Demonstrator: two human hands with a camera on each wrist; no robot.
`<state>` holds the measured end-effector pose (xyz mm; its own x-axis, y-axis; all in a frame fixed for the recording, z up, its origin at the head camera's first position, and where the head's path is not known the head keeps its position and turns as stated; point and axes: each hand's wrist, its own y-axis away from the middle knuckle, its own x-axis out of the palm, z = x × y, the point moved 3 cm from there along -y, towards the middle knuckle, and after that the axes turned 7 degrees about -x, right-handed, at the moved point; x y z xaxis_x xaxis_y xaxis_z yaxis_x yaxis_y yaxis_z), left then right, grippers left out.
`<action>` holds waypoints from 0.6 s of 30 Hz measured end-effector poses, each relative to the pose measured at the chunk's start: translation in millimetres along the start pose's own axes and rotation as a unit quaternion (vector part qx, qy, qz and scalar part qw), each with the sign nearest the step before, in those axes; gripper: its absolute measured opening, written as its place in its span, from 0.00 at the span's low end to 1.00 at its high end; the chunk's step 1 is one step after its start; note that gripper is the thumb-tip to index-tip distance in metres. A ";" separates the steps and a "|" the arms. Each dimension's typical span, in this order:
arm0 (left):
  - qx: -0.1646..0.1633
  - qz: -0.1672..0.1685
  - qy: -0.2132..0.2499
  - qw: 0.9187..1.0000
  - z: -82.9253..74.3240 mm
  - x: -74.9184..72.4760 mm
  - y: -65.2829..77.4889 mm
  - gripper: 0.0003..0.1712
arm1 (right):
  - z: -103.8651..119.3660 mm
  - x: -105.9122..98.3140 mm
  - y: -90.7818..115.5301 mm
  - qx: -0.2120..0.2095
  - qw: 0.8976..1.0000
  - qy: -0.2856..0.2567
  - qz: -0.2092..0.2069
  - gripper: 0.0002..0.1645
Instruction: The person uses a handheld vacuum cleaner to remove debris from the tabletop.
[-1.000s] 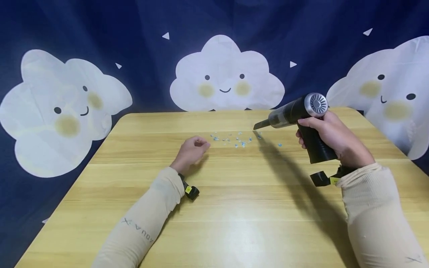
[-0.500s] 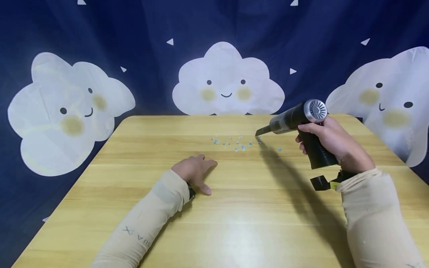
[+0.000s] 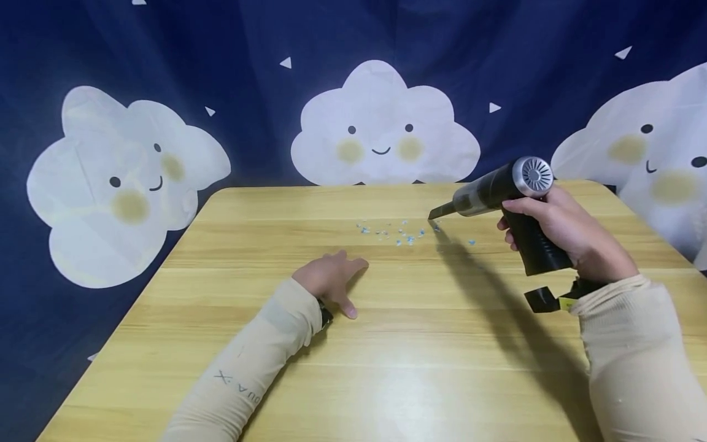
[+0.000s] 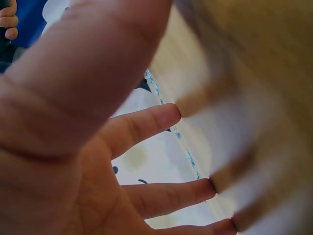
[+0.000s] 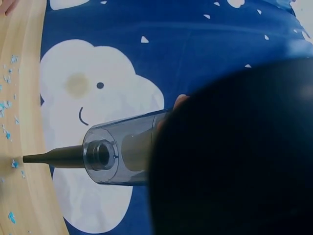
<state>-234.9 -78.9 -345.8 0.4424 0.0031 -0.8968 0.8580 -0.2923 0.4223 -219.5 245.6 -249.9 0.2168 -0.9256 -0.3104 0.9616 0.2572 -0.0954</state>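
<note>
While a cream sleeve (image 3: pixel 237 368) comes in from the left, the left hand (image 3: pixel 330 277) at its end has its fingers spread wide, with fingertips touching the wooden table (image 3: pixel 409 356). It holds nothing. A second ago its fingers were curled and close to the blue bits (image 3: pixel 410 239). Now it has come back a little toward the person and spread out. I think that means it is not working on the bits right now, and may just be resting or helping the person stay steady.

Next come the bits, small and light blue, in a loose patch near the back of the table. They lie much as they did. One sits apart, farther to the right.

Just past the patch is the thin nozzle (image 3: pixel 442 211) of a black tool (image 3: pixel 491 186). Its tip points down at the bits and seems to be a little above the wood. On the far right, the right hand (image 3: pixel 577 230) grips the tool's handle (image 3: pixel 536 245). That grip looks the same as before, so the tool seems steady.
</note>
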 end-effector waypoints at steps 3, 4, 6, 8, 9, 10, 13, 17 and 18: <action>-0.004 0.003 -0.003 1.000 -1.7 -1.0 -1.4 0.58 | 1.3 -0.6 -0.1 -0.003 1.000 -0.004 0.001 0.18; -0.005 0.004 -0.004 1.000 -1.8 -0.8 -1.3 0.58 | 1.6 -0.1 0.0 -0.004 1.000 -0.005 0.002 0.18; -0.004 0.004 -0.006 1.000 -1.7 -0.7 -1.3 0.58 | 2.5 0.9 0.1 -0.010 1.000 -0.013 0.002 0.17; -0.003 0.003 -0.009 1.000 -1.2 -0.7 -1.7 0.58 | 3.2 2.2 -0.4 -0.017 0.999 -0.030 0.006 0.17; -0.004 0.003 -0.010 1.000 -1.0 -0.6 -2.0 0.58 | 3.6 3.2 -0.6 -0.019 0.999 -0.035 0.007 0.16; -0.003 0.004 -0.010 1.000 -0.8 -0.7 -2.0 0.58 | 4.0 4.4 -0.8 -0.019 0.999 -0.043 0.010 0.16; -0.006 0.006 -0.009 1.000 -0.4 -0.8 -2.2 0.59 | 5.0 8.3 -0.5 -0.020 0.999 -0.048 0.016 0.17; -0.006 0.008 -0.007 1.000 -1.7 -2.0 -0.8 0.59 | 5.9 11.2 1.3 -0.018 0.999 -0.035 0.009 0.18; -0.005 0.009 -0.006 1.000 -2.1 -2.2 -0.4 0.59 | 5.8 11.7 1.3 -0.016 0.999 -0.038 0.007 0.18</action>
<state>-235.7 -76.8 -343.7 0.4542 -0.0126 -0.8908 0.8529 -0.2828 0.4389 -214.7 233.5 -248.2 0.2440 -0.9395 -0.2402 0.9525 0.2788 -0.1228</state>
